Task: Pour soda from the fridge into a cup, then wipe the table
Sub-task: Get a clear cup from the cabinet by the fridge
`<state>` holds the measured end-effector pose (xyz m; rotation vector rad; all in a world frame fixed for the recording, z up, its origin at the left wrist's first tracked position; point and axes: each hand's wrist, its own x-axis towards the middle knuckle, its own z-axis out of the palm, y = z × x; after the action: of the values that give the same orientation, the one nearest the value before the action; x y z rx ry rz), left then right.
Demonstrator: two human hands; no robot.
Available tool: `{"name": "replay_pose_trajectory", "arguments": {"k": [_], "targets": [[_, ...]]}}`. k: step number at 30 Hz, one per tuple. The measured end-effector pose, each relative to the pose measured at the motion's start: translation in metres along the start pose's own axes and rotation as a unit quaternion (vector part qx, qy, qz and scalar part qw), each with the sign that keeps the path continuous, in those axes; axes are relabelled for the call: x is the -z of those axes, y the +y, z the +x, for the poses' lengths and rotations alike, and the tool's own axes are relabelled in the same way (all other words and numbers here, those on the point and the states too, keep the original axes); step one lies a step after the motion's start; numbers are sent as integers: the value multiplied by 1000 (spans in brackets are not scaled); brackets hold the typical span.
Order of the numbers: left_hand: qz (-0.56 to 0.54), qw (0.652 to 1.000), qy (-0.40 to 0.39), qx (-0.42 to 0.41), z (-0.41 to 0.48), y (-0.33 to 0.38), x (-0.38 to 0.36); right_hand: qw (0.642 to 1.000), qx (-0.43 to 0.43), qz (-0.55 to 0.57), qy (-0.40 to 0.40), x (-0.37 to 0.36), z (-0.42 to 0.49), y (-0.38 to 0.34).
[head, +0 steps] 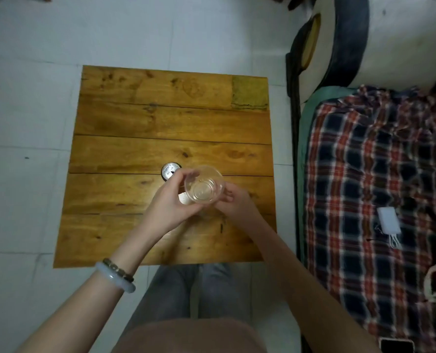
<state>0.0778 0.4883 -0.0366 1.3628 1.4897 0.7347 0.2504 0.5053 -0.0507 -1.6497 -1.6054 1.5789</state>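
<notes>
A clear plastic cup (204,186) is held upright above the wooden table (166,123), seen from above and looking empty. My left hand (172,200) grips its left side, thumb and fingers curled round the wall. On the cup's right side, my right hand (233,202) pinches the wall low down. A soda can (170,170) stands on the table just behind and left of the cup, its silver top showing. Something small and white (185,199) peeks out under the cup between my hands; I cannot tell what it is.
A yellow-green cloth (250,94) lies on the table's far right corner. A bed with a plaid blanket (369,174) runs along the right, with a white power bank (389,220) and a phone (396,345) on it. White tiled floor (28,123) surrounds the table.
</notes>
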Motion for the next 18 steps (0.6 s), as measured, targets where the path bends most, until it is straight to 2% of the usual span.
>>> {"name": "replay_pose_trajectory", "arguments": {"k": [12,18], "targets": [[-31,989,124,80,-15,-42,-20,989,40,33,-141,-10,50,36],[-47,973,188,130,-32,-81,-6,996,-2,-14,-83,-31,88,58]]}}
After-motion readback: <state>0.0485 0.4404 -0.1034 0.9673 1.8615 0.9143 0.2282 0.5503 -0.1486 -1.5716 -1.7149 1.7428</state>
